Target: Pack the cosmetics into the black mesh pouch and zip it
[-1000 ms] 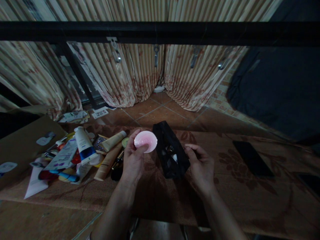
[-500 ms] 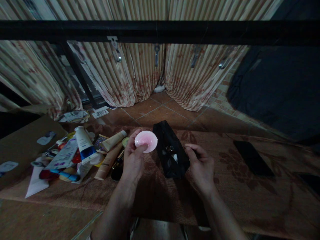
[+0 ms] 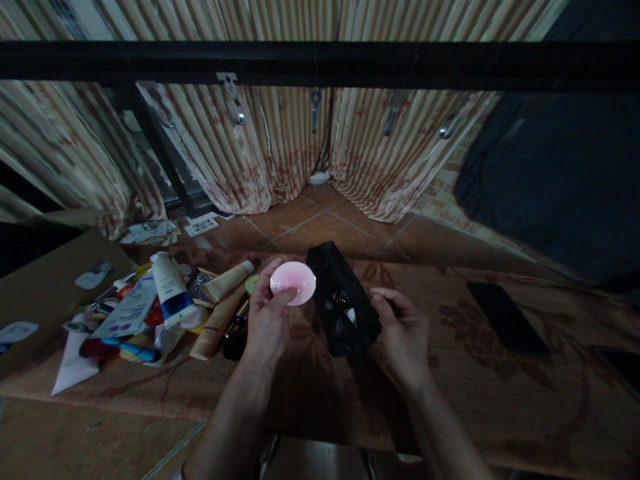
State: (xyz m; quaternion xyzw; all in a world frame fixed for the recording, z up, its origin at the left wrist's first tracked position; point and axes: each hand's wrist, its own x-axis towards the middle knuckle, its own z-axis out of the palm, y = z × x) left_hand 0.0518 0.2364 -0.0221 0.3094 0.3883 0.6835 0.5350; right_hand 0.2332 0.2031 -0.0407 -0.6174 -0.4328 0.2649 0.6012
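My left hand (image 3: 267, 317) is closed on a round pink compact (image 3: 293, 283), thumb across its lower edge, holding it up just left of a black pouch (image 3: 343, 307). The pouch stands open on the brown patterned cloth (image 3: 450, 373) with small items inside. My right hand (image 3: 403, 330) rests at the pouch's right side, its fingers curled and pinching the pouch's edge.
A heap of cosmetic tubes and packets (image 3: 150, 310) lies to the left, with a white and blue tube (image 3: 170, 290) on top. A dark phone (image 3: 505, 317) lies on the cloth at the right. A black rail (image 3: 320, 63) crosses overhead before striped curtains (image 3: 280, 147).
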